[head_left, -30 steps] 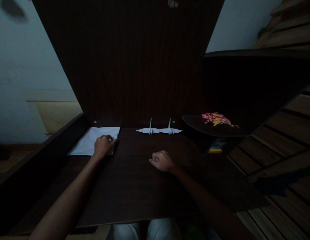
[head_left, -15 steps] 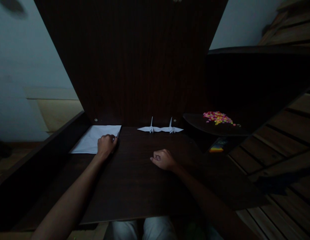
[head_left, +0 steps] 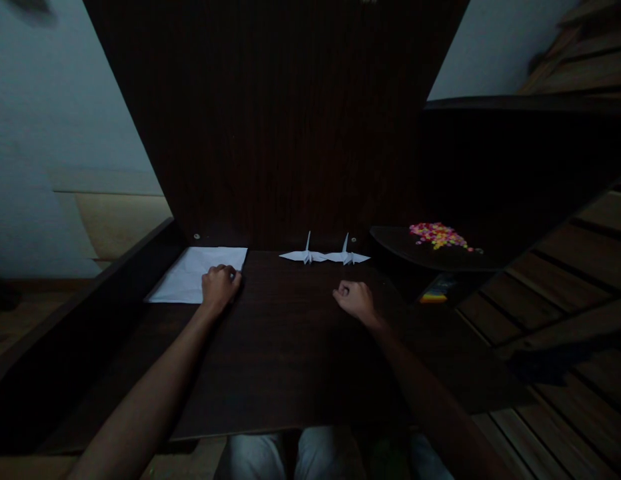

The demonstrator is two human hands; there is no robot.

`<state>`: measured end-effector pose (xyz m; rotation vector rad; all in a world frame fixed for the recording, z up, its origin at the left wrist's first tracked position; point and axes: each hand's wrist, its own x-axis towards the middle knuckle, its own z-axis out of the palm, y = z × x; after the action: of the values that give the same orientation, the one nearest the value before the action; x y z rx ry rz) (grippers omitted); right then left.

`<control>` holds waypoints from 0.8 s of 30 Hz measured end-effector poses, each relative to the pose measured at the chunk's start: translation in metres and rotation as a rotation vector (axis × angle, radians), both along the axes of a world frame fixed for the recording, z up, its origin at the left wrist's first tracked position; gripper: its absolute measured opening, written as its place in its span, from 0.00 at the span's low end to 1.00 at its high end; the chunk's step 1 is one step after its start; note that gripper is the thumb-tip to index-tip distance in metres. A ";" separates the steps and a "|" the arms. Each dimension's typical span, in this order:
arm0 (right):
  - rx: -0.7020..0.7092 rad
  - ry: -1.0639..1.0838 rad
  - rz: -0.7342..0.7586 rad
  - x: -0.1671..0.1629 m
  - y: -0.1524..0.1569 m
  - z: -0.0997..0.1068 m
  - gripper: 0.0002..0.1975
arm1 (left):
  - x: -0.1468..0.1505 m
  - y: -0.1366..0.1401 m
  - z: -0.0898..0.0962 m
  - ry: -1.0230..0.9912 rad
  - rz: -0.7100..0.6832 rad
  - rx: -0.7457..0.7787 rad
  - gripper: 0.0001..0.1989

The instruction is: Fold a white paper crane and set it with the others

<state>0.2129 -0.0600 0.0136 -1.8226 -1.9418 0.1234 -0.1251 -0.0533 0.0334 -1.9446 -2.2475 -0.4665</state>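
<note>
Here's the left hand [head_left: 219, 289], down over the right-hand side of the white paper [head_left: 183, 270], knuckles up and fingers curled under; the fingertips are tucked out of view, so whether they pinch the edge or merely rest there, I cannot tell. The paper lies flat at the far left of the dark desk [head_left: 270, 360], part of it covered by that hand, and whether it's one sheet or a stack is hard to make out. Across to the right hand [head_left: 356, 299]: folded into a loose fist, thumb side toward the middle, no object showing, the inside of the palm hidden. It sits just in front of the right paper crane [head_left: 347, 257], apart from it, while the left paper crane [head_left: 307, 256] stands alongside, necks up, wing tips meeting or overlapping, too small to say which. Over on the corner shelf [head_left: 390, 243], a heap of small colourful pieces [head_left: 437, 235], blurred together in this dim light; below it, something with a yellow edge [head_left: 433, 298], the rest lost in shadow. Both forearms run out at the bottom of the view, and the knees [head_left: 257, 457] peek from under the desk's near edge, cut off below.
</note>
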 end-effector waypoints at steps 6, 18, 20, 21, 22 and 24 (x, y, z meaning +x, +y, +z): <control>0.039 0.107 -0.251 0.027 0.021 0.001 0.04 | -0.002 -0.001 -0.003 -0.018 -0.031 0.011 0.19; 0.139 0.048 -0.230 0.041 0.061 -0.002 0.11 | 0.000 -0.001 -0.005 -0.020 -0.033 0.012 0.18; 0.146 0.038 -0.223 0.042 0.065 -0.003 0.10 | 0.000 -0.001 -0.005 -0.011 -0.026 0.006 0.18; 0.148 0.031 -0.220 0.042 0.067 -0.003 0.09 | 0.000 -0.001 -0.005 -0.007 -0.024 0.005 0.18; 0.147 0.021 -0.216 0.043 0.068 -0.003 0.08 | 0.000 0.000 -0.005 -0.005 -0.022 0.006 0.17; 0.144 -0.009 -0.209 0.043 0.071 -0.003 0.06 | -0.001 0.000 -0.007 -0.008 -0.019 0.013 0.17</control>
<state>0.2555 0.0109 0.0105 -1.9173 -1.7066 -0.0903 -0.1258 -0.0530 0.0267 -1.9635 -2.2266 -0.4906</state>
